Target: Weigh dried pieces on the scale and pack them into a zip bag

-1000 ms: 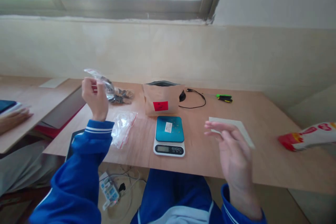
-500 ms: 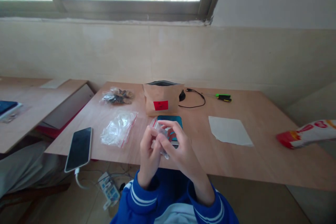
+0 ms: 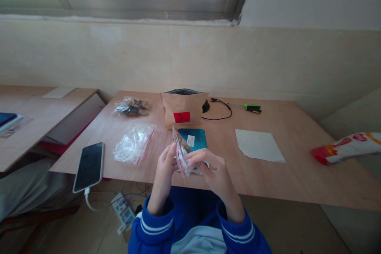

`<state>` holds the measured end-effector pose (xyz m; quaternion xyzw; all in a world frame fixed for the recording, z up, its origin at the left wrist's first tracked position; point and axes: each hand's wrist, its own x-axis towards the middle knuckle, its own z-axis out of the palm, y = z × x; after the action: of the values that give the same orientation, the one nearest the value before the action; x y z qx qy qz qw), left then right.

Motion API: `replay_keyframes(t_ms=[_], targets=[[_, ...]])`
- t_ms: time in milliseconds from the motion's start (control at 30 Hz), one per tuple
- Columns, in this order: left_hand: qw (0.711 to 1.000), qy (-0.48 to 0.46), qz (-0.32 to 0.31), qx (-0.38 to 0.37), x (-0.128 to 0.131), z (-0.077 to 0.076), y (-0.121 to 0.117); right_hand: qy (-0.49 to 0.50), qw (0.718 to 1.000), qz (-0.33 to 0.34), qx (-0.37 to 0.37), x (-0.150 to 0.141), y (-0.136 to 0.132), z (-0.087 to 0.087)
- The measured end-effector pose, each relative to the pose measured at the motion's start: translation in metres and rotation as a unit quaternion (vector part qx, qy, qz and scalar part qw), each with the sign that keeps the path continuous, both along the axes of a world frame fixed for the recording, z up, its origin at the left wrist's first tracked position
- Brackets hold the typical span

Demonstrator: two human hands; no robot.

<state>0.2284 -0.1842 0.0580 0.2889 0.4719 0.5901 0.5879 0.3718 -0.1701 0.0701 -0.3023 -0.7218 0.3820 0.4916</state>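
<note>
Between my hands is a small clear zip bag with a red seal line, held upright over the table's front edge. My left hand pinches its left side. My right hand has its fingers closed at the bag's right side, by the opening; the fingertips are partly hidden behind or in the plastic. What the bag contains is too small to make out. Just behind it lies a teal flat box with a white label, partly covered by the bag and my right hand.
A brown paper pouch with a red label stands at the back. Left are a pile of clear bags, a bag of dark parts and a phone overhanging the edge. Right are a cable, screwdrivers, white paper and a snack packet.
The zip bag, bunched between my fingers before, now stands upright with its red seal line showing. My hands have moved slightly apart, and more of the teal box shows.
</note>
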Motion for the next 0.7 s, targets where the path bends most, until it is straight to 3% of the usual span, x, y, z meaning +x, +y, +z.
replay_keyframes(t_ms=[67, 133, 300, 433, 500, 700], targets=[[0.996, 0.022, -0.066, -0.047, -0.005, 0.000, -0.001, -0.021, 0.999, 0.030, 0.028, 0.005, -0.001, -0.002], [0.994, 0.049, -0.085, -0.052, -0.007, 0.000, -0.002, -0.035, 0.998, 0.042, 0.031, 0.007, -0.003, -0.002], [0.981, 0.179, 0.026, 0.066, -0.001, 0.004, -0.006, -0.036, 0.996, 0.012, -0.076, 0.002, -0.016, 0.007], [0.930, 0.333, 0.065, 0.139, 0.003, 0.009, -0.009, 0.015, 0.989, -0.006, -0.147, -0.007, -0.020, 0.019], [0.899, 0.400, 0.056, 0.167, 0.005, 0.010, -0.009, 0.045, 0.985, -0.015, -0.165, -0.011, -0.017, 0.023], [0.826, 0.512, 0.009, 0.236, 0.020, 0.003, -0.010, 0.067, 0.969, -0.130, -0.201, -0.017, -0.002, 0.014]])
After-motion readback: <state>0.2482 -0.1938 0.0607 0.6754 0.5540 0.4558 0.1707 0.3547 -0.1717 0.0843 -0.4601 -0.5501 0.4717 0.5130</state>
